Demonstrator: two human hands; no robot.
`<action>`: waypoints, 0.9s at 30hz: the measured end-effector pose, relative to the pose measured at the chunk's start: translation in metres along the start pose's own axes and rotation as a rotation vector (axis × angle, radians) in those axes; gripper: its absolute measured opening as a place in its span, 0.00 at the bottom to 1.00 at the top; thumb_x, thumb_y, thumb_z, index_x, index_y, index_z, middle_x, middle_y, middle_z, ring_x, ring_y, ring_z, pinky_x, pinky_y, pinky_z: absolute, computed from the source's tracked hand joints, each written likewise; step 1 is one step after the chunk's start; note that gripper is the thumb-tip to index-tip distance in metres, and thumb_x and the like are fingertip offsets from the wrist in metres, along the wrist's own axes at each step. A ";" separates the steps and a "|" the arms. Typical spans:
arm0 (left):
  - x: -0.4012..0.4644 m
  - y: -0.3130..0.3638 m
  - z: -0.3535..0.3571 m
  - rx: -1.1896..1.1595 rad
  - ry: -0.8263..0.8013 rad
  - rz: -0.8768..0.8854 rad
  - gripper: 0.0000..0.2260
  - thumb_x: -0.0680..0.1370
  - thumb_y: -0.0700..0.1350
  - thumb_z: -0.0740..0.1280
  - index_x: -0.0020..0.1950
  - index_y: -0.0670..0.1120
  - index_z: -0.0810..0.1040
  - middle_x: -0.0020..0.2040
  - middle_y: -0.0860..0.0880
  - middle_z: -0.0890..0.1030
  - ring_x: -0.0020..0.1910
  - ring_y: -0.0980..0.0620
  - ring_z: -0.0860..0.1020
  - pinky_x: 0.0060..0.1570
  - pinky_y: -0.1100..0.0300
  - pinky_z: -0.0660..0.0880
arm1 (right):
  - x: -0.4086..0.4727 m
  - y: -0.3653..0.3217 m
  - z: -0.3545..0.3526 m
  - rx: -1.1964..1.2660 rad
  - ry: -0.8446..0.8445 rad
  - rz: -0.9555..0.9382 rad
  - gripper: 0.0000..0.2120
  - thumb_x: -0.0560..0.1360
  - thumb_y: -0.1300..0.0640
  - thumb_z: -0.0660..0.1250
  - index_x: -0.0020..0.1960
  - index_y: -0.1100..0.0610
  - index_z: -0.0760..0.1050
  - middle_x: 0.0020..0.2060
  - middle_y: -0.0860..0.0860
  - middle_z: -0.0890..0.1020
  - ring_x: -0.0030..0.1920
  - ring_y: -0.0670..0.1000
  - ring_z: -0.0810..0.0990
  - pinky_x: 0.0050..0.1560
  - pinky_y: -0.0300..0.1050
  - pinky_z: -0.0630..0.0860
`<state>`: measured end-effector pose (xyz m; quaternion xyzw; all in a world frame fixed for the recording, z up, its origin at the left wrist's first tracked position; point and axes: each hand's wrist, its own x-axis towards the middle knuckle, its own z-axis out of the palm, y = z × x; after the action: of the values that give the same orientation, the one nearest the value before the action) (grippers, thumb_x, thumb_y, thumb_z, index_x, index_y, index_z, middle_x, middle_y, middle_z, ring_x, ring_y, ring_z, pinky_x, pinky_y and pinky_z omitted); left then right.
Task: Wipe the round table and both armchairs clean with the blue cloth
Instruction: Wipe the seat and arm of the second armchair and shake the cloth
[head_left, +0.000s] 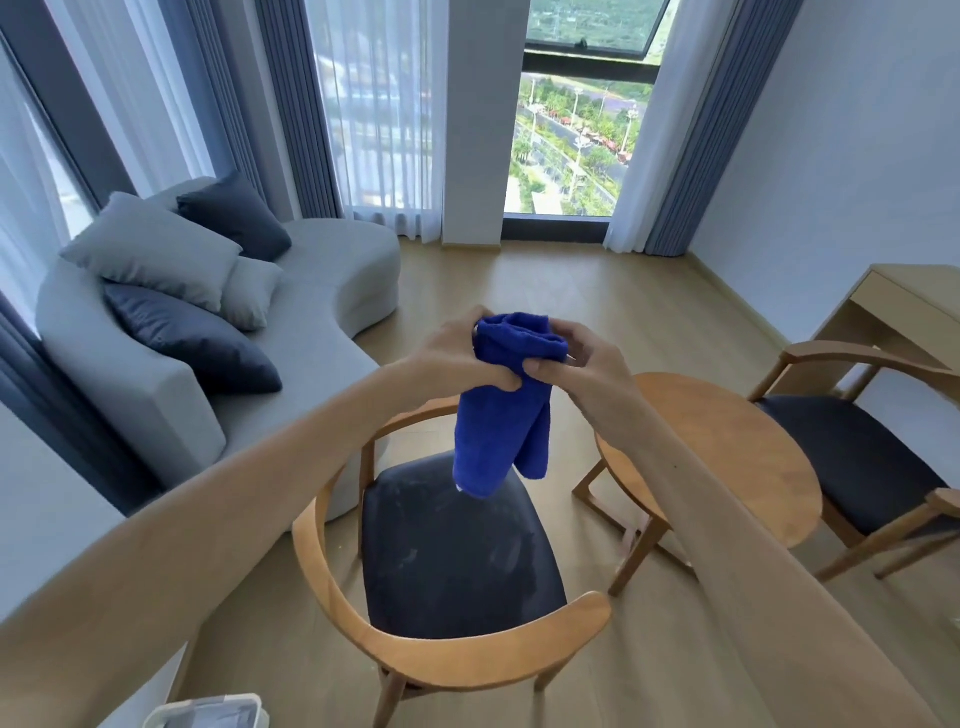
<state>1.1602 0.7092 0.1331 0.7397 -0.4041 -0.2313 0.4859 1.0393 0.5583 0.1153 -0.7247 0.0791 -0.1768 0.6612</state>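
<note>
Both hands, left hand (457, 358) and right hand (582, 364), arms outstretched, grip the blue cloth (501, 410) above the near armchair (447, 551).

Left hand (457, 358), right hand (582, 364) clenched together

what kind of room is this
Probably a high-rise hotel room or apartment lounge: a curved grey sofa with cushions, a round table between two armchairs, and a tall window overlooking a road far below.
</note>
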 end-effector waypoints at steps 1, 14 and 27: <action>0.000 0.000 0.000 -0.054 0.027 -0.016 0.20 0.69 0.41 0.76 0.55 0.50 0.71 0.50 0.49 0.79 0.51 0.50 0.79 0.48 0.57 0.79 | -0.003 0.003 -0.002 0.048 -0.025 0.014 0.21 0.70 0.58 0.75 0.60 0.51 0.74 0.55 0.48 0.82 0.56 0.50 0.81 0.52 0.43 0.79; -0.016 -0.089 0.017 -0.434 0.185 -0.312 0.21 0.68 0.41 0.77 0.57 0.50 0.73 0.53 0.48 0.81 0.47 0.55 0.83 0.40 0.61 0.79 | -0.008 0.087 0.026 -0.140 -0.212 0.136 0.30 0.71 0.62 0.74 0.67 0.44 0.66 0.59 0.50 0.78 0.56 0.51 0.80 0.51 0.51 0.81; -0.024 -0.288 -0.064 0.626 0.156 -0.617 0.20 0.81 0.53 0.56 0.69 0.45 0.67 0.64 0.43 0.72 0.61 0.44 0.72 0.60 0.48 0.71 | 0.039 0.214 0.098 -0.628 -0.124 0.387 0.28 0.73 0.56 0.69 0.69 0.46 0.63 0.41 0.36 0.75 0.37 0.41 0.77 0.31 0.28 0.67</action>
<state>1.3010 0.8212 -0.1016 0.9524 -0.1771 -0.1754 0.1757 1.1366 0.6117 -0.0961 -0.8731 0.2250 0.0285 0.4315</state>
